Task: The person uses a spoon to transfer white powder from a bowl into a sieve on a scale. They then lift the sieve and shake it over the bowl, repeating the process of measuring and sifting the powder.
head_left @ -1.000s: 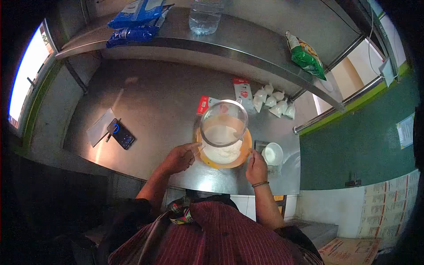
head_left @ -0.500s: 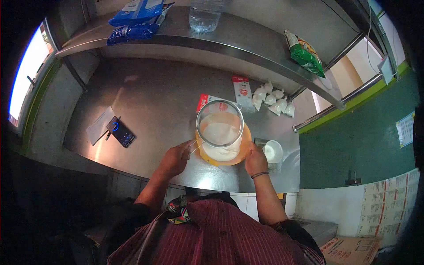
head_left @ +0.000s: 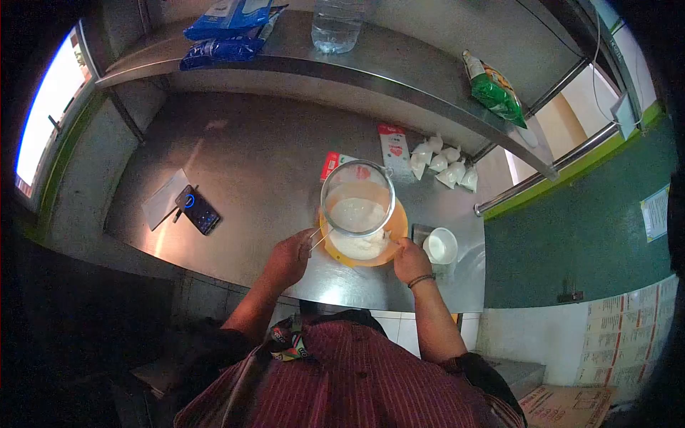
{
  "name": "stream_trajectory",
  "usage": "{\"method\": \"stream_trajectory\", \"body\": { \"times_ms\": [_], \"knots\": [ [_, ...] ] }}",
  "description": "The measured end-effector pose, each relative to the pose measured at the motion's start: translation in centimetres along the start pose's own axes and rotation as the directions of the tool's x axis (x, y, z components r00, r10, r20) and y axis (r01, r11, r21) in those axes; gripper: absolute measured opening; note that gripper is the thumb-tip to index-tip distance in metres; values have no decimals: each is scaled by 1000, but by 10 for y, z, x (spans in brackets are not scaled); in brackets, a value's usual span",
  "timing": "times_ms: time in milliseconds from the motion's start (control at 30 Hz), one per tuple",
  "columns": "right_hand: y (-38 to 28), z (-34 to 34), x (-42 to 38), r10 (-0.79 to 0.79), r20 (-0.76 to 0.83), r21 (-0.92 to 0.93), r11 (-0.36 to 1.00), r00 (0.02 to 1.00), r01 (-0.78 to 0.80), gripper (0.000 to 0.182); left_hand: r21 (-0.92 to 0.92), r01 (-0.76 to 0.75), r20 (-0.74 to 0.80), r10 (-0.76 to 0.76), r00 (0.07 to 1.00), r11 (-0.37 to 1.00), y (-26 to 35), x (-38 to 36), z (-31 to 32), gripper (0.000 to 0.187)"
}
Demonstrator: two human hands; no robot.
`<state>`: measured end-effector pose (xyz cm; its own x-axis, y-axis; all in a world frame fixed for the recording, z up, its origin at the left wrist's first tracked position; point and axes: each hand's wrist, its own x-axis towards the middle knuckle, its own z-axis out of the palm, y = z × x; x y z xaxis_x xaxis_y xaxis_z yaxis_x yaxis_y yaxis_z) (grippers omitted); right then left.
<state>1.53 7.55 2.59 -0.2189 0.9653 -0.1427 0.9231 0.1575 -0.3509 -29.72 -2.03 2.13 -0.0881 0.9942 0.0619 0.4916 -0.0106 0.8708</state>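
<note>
My left hand (head_left: 289,258) is closed around the wire handle of a round metal sieve (head_left: 355,187). White powder (head_left: 354,216) lies in its mesh. Under the sieve, a yellow-orange bowl (head_left: 402,218) rests close to the counter's front edge, with more white powder (head_left: 358,246) inside. My right hand (head_left: 412,262) grips the bowl's right rim between thumb and fingers. Just right of that hand, a white cup (head_left: 440,246) stands on a flat item whose kind I cannot make out.
Behind the bowl lie red-and-white packets (head_left: 393,148) and several small bags of white powder (head_left: 449,164). A phone (head_left: 198,210) and paper (head_left: 163,200) are at left. Overhead, the shelf (head_left: 399,60) holds blue packs (head_left: 225,53), a water bottle (head_left: 335,28) and a green packet (head_left: 496,93).
The powder in the sieve has shifted slightly. Both hands keep their grips, and the whole view has moved a little.
</note>
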Motion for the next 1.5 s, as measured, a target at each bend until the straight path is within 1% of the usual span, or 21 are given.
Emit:
{"method": "stream_trajectory", "body": {
  "times_ms": [33,100,200,333,400,433,500,533,600,633,700,733,800,900,1033,1233,1300,1333,1400,1433,1500],
  "knots": [
    [1,1,0,1,-2,0,1000,1000,-1,31,0,-2,1,2,1000,1000,2,0,1,35],
    [3,3,-1,-18,-26,128,992,1000,21,27,-81,91,56,-87,995,993,5,1,0,34],
    [10,12,0,7,-40,227,974,999,3,27,-116,106,103,-94,990,988,6,-2,-1,34],
    [11,16,-7,-3,-89,236,971,996,23,27,-219,55,160,-20,987,974,-15,-7,16,34],
    [13,20,-8,-12,-104,276,960,994,41,28,-512,322,324,-168,931,796,-26,-9,24,31],
    [13,21,-8,-11,-106,277,960,994,40,28,-512,321,324,-167,931,797,-30,-10,27,31],
    [14,22,-8,-41,-144,267,960,989,79,28,-651,491,443,-236,865,580,-36,-11,29,32],
    [15,23,-9,-41,-145,268,960,989,79,28,-651,491,443,-236,865,580,-37,-13,29,32],
    [16,23,-8,-13,-104,267,963,994,41,29,-737,502,429,-262,865,452,-38,-14,29,37],
    [19,24,-8,-15,-105,268,963,994,43,29,-737,501,427,-262,866,454,-40,-13,28,37],
    [19,26,-7,-47,-126,268,960,991,80,29,-777,570,519,-240,820,266,-48,-9,27,42],
    [18,25,-8,-48,-126,268,960,991,81,29,-777,569,518,-241,821,267,-53,-8,27,42],
    [14,21,-10,-6,-110,310,950,994,40,29,-798,591,574,-150,805,115,-59,-7,27,45],
    [14,22,-11,-17,-132,259,964,991,51,28,-780,619,598,-175,782,98,-60,-5,26,47],
    [16,21,-11,-59,-134,229,969,989,89,27,-741,643,609,-212,765,193,-57,-3,25,51],
    [14,20,-11,-56,-144,253,963,988,91,28,-748,657,634,-193,749,90,-51,0,22,56],
    [10,14,-11,-4,-91,231,973,996,25,28,-764,617,567,-260,781,188,-47,0,23,53],
    [10,12,-11,-2,-90,231,973,996,23,28,-763,619,569,-259,780,187,-46,1,22,53],
    [9,10,-9,6,-61,135,991,998,2,30,-685,464,416,-221,882,562,-41,1,18,57],
    [9,9,-8,8,-59,135,991,998,0,30,-684,466,417,-223,881,561,-36,2,16,57],
    [9,10,-4,15,-74,143,990,997,-4,30,-432,337,275,-234,933,836,-27,7,12,43]
  ]
}}
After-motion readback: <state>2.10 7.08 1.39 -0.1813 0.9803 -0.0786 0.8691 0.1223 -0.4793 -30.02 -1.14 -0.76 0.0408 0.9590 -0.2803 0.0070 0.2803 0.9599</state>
